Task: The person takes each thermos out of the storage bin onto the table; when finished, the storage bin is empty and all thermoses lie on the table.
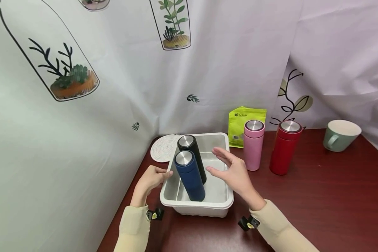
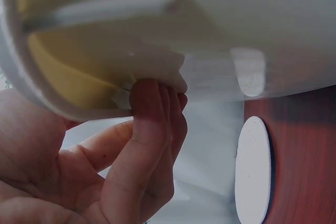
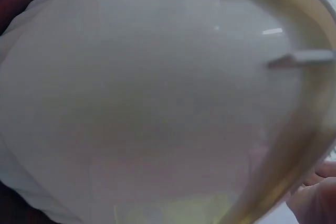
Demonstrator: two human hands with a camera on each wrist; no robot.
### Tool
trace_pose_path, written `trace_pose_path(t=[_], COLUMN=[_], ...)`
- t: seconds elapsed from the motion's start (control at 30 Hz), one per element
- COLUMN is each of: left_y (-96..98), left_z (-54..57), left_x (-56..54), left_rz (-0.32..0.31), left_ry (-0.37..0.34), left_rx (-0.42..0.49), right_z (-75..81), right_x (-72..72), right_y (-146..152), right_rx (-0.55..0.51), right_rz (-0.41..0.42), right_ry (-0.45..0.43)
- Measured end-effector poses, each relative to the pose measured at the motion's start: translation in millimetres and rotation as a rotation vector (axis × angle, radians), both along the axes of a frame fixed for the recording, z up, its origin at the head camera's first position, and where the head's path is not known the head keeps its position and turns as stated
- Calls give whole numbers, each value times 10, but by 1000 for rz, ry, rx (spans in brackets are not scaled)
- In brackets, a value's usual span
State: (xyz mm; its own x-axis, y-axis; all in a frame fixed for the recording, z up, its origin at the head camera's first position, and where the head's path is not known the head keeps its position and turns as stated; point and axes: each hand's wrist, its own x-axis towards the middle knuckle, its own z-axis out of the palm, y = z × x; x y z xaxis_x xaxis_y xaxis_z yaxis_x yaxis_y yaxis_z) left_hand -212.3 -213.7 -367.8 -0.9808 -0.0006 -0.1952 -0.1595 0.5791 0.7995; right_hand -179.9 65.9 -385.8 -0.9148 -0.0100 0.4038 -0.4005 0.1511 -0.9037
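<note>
A light grey plastic basin (image 1: 204,204) stands on the table with two vacuum flasks upright in its left half. The blue flask (image 1: 191,180) is nearer, and the black flask (image 1: 197,158) stands just behind it. My left hand (image 1: 151,179) pinches the basin's left rim; in the left wrist view its curled fingers (image 2: 149,142) come up under the rim's edge. Over the basin's right side is my right hand (image 1: 236,173), thumb and fingers spread apart with nothing between them. The right wrist view mostly shows the basin's outer wall (image 3: 147,93), with part of that hand (image 3: 316,195) at the edge.
To the right of the basin stand a pink flask (image 1: 253,150) and a red flask (image 1: 282,152). Behind the pink one is a lime-green pouch (image 1: 237,124). A green mug (image 1: 341,138) sits at the far right. The round white mat (image 1: 163,148) lies behind the basin's left corner.
</note>
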Motion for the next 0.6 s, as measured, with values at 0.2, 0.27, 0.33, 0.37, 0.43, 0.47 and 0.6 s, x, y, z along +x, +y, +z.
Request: trace_pose_path(t=[0.2,0.27,0.33,0.37,0.43,0.47,0.6], left_y=[23,24,20,19,16,14,9], left_z=[9,13,12,13,13,11,14], left_x=[-31,-31,-25,-20,-10,-4,2], left_rz=[-1,-2,-4,-3,1,4,5], left_ry=[0,2,3,2,1,0,-1], left_rx=[-6,-12,-16,-15,-13,-11,-9], right_z=[18,22,25,28,28,30,39], right_x=[-16,-17,-20,-21,-24,-24,-22], right_y=[-89,-124,-160,-178,-214,-230,-284], right_rx=[35,44,56,63,81,90,130], right_rz=[15,35,65,85,128,148,184], right_ry=[1,2,1,-3,-11,-19,-49])
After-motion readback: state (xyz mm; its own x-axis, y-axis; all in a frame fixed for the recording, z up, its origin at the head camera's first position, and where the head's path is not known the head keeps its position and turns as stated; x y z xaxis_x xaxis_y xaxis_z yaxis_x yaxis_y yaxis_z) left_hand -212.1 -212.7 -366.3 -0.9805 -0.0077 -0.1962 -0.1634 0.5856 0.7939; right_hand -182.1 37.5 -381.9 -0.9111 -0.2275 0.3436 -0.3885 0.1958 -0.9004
